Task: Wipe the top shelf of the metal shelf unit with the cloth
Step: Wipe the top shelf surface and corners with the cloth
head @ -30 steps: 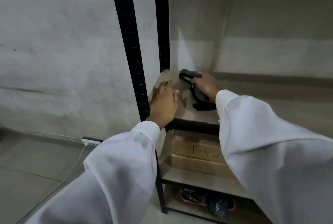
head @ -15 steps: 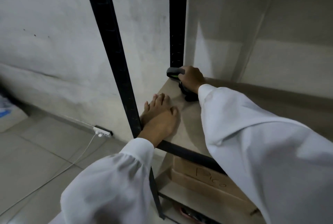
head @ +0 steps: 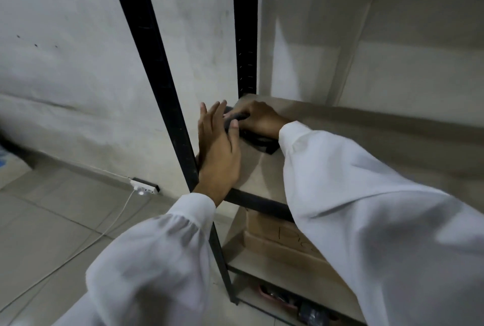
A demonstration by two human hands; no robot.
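Observation:
A dark cloth point(head: 260, 142) lies bunched at the back left corner of the beige shelf board point(head: 264, 176) in the black metal shelf unit. My right hand point(head: 259, 120) presses down on it, fingers curled over a rolled edge of the cloth. My left hand point(head: 218, 152) lies flat along the board's left edge beside the front post point(head: 157, 89), fingers stretched toward the back. Its thumb touches the cloth's rolled edge. Both arms are in white sleeves, and the right sleeve hides much of the board.
The back post point(head: 245, 37) stands right behind the cloth, close to the grey wall. A cardboard box point(head: 277, 244) sits on the shelf below, with dark items point(head: 277, 298) on the lowest shelf. A white power strip point(head: 144, 186) with a cable lies on the tiled floor at left.
My left hand has slid back along the shelf's left edge until it meets the cloth. My right hand moved the cloth to the back left corner and stays there. The view has come closer.

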